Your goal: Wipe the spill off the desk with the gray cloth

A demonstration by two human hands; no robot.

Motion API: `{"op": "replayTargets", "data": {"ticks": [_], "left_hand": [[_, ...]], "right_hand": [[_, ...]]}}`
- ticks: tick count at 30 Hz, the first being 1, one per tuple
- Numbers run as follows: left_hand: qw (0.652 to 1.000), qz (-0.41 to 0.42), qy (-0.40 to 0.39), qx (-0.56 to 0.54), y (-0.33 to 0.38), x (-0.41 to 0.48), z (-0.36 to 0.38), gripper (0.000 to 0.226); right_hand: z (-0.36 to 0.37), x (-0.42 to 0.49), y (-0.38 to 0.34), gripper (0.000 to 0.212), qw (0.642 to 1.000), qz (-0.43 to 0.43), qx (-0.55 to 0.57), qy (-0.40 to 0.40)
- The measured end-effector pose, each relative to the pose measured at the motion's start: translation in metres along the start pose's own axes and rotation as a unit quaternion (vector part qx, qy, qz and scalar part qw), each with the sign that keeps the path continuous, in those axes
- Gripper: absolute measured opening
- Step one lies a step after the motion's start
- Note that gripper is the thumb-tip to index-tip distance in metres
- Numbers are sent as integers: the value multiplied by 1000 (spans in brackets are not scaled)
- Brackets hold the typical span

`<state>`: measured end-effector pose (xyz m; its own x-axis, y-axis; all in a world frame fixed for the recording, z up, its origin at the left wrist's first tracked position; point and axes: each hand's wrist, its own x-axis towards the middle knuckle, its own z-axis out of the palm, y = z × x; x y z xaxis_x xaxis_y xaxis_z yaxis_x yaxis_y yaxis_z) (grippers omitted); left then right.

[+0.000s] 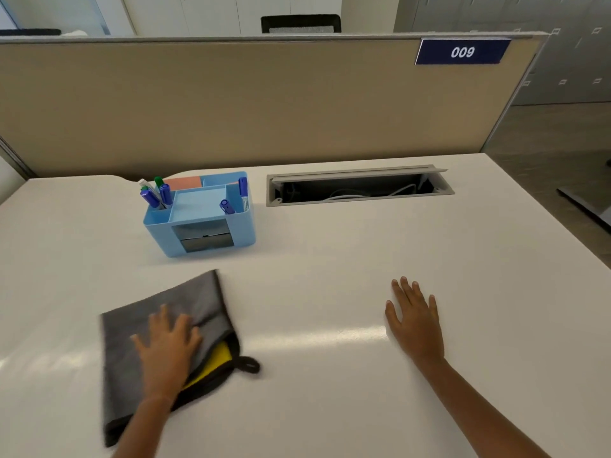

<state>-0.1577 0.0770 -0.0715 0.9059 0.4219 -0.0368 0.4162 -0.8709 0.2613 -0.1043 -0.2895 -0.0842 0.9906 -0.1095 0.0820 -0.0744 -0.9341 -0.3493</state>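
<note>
The gray cloth [185, 302] lies flat on the white desk [330, 259] at the front left, folded, with a yellow inner side and a black loop showing at its right corner. My left hand [167, 352] presses down flat on the cloth, fingers spread. My right hand [415, 320] rests palm down on the bare desk to the right, holding nothing. No spill is visible on the desk surface; only a light glare streak runs across it.
A blue desk organizer [201, 223] with several markers stands behind the cloth. An open cable tray [360, 186] is set into the desk at the back. A beige partition [264, 104] with a "009" sign closes the far edge. The desk's right edge drops to the floor.
</note>
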Motion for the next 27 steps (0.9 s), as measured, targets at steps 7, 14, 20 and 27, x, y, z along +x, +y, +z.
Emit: {"op": "replayTargets", "data": {"ticks": [7, 14, 20, 27], "left_hand": [[993, -109, 24, -43, -29, -75, -5, 47], [984, 103, -132, 57, 116, -106, 20, 29], [988, 140, -50, 54, 116, -73, 21, 20], [999, -12, 42, -14, 7, -63, 11, 38]], "right_hand": [[4, 0, -3, 49, 1000, 10, -14, 4], [5, 0, -3, 49, 1000, 7, -17, 9], [1, 0, 1, 49, 1000, -1, -9, 8], [3, 0, 1, 48, 1000, 5, -3, 9]]}}
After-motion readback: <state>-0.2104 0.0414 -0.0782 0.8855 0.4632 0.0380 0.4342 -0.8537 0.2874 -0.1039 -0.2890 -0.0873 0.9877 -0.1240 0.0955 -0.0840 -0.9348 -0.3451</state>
